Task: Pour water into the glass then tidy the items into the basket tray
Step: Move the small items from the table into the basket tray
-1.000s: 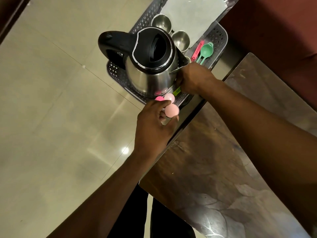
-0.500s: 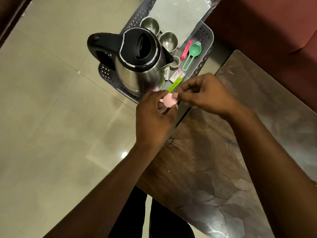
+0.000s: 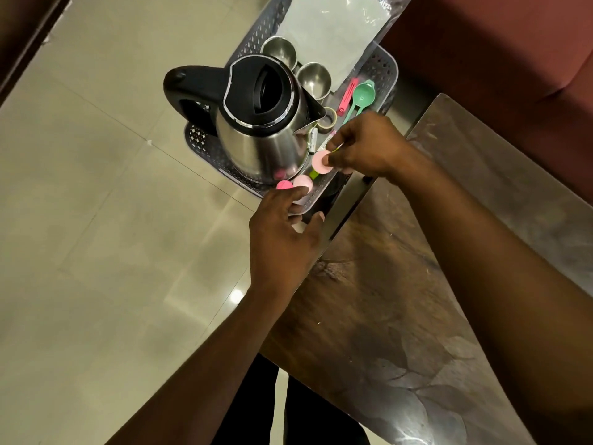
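A grey perforated basket tray (image 3: 383,64) sits on the floor beside the table. In it stands a steel kettle (image 3: 263,130) with a black lid and handle. My right hand (image 3: 365,146) pinches a pale pink disc (image 3: 321,162) just above the tray's near end, right of the kettle. My left hand (image 3: 282,226) hovers at the tray's near edge with two more pink discs (image 3: 293,184) at its fingertips. Its palm is turned away, so I cannot see what else it holds. No glass is visible.
Inside the tray lie two steel cups (image 3: 314,79), a green spoon (image 3: 362,94), a pink clip (image 3: 348,96), a tape roll (image 3: 328,118), a marker (image 3: 313,141) and a clear plastic sheet (image 3: 327,30). The dark wooden table (image 3: 417,284) is at right, a maroon sofa (image 3: 497,59) behind.
My right hand left the tray, took one pink disc from my left hand, and carried it back over the tray beside the kettle. My left hand lowered slightly.
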{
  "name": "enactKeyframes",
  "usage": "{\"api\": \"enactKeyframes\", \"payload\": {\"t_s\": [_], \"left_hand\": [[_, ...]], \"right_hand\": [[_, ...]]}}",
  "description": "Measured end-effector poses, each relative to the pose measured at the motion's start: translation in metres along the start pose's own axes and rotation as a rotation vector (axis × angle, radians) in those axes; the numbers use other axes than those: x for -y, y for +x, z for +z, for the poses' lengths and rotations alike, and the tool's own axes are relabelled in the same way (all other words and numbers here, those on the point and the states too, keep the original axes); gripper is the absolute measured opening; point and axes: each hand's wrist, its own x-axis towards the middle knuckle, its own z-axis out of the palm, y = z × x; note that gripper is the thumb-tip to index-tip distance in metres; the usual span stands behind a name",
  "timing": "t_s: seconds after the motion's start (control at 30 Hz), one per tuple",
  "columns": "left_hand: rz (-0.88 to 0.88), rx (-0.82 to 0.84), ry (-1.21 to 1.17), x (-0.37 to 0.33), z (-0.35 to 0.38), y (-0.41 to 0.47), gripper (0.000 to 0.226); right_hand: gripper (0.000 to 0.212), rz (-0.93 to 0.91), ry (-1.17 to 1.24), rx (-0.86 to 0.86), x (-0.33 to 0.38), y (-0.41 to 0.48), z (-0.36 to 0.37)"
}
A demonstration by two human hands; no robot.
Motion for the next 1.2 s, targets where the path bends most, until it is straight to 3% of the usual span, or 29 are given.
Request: {"api": "enactKeyframes", "payload": {"t_s": [0.13,0.33,0.6,0.9,1.2], "left_hand": [[0.001,-0.006,0.000,0.006,-0.006,-0.001,0.040],[0.023,-0.006,0.005,0.010,-0.011,0.005,0.035],[0.004,0.031,-0.001,0.009,-0.009,0.009,0.033],[-0.005,0.051,0.018,0.011,-0.006,0.009,0.035],[0.011,0.038,0.019,0.007,-0.007,0.007,0.034]], "right_hand": [[0.027,0.033,-0.109,0.042,0.008,0.024,0.002],[0.030,0.075,-0.172,-0.058,0.008,0.052,-0.019],[0.015,0.183,-0.040,-0.041,0.011,0.064,-0.012],[0.029,0.219,-0.079,-0.087,0.005,0.073,-0.002],[0.022,0.236,-0.106,-0.146,0.003,0.066,0.000]]}}
